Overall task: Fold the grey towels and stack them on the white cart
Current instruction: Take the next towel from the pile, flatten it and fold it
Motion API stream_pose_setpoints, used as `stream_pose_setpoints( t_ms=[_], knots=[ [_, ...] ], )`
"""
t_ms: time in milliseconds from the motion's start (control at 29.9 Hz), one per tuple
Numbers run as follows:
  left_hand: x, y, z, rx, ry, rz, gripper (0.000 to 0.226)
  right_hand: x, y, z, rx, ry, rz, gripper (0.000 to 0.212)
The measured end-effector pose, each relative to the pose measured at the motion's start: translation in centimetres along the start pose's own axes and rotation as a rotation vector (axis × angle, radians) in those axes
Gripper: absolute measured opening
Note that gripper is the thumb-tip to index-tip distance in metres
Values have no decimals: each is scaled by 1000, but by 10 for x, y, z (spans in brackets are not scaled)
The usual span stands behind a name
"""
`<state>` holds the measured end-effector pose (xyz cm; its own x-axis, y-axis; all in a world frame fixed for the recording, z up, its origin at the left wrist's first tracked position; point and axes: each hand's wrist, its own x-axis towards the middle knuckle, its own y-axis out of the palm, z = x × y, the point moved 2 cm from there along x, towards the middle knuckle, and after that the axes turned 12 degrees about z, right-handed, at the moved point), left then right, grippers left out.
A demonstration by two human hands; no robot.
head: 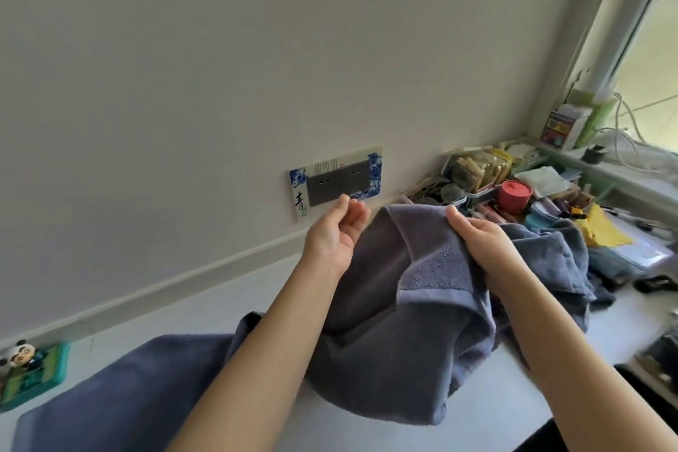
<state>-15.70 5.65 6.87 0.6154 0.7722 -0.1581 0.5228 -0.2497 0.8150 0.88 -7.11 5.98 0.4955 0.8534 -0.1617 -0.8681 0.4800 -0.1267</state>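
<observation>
Gripping the upper edge of a grey towel (422,297) with the right hand (480,235), fingers curled over the cloth, thumb side toward the wall. Draping down from that grip in loose folds, lower end hanging over the near edge of the white surface (227,301). Raised beside it, just left of the towel's top corner, the left hand (335,231): palm up, fingers loosely bent, holding nothing, not clearly touching the cloth. Lying flat at lower left, a second grey towel (121,396), partly under the left forearm. Bunched behind the right wrist, a third heap of grey towel (546,253), resting on the surface. Mounted on the wall past the left fingertips, a grey socket plate (335,180) framed in blue-and-white print. Sitting at the far left edge, a panda figurine (20,352) on a green base. Crowded at the far right under the window (653,77): a red lidded container (513,194), a yellow cloth (601,227), a tray of packets (477,165), white cables (631,143).
</observation>
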Motion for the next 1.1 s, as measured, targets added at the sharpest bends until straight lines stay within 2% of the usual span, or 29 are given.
stream_pose_setpoints(
  t_ms=[134,301,434,501,568,634,668,735,768,868,935,1002,1102],
  knots=[
    [19,19,59,134,-164,17,11,36,-41,-32,-28,150,-32,38],
    [21,11,113,656,-429,-1,34,51,-62,-67,30,131,40,30],
    [20,6,131,646,-577,33,10,60,-67,-76,55,83,120,26],
    [23,8,132,551,-552,39,12,62,-65,-78,52,33,155,25],
    [30,16,127,434,-433,44,5,58,-62,-81,96,9,179,41],
    [37,28,113,359,-272,34,14,48,-58,-82,128,-23,260,57],
    [41,36,105,337,-206,30,17,41,-55,-82,141,-31,324,62],
    [49,48,90,349,-112,52,9,25,-48,-83,170,-7,405,64],
    [52,56,84,361,-86,63,2,16,-45,-81,134,-29,381,64],
    [58,76,75,344,-49,74,9,-3,-32,-71,-192,-283,155,57],
    [57,93,76,334,-69,118,12,-14,-21,-56,-214,-376,51,52],
    [55,105,78,320,-79,151,14,-15,-10,-44,-188,-389,-36,47],
    [55,118,77,295,-78,185,15,-4,-1,-42,-154,-303,-195,38]
  ],
)
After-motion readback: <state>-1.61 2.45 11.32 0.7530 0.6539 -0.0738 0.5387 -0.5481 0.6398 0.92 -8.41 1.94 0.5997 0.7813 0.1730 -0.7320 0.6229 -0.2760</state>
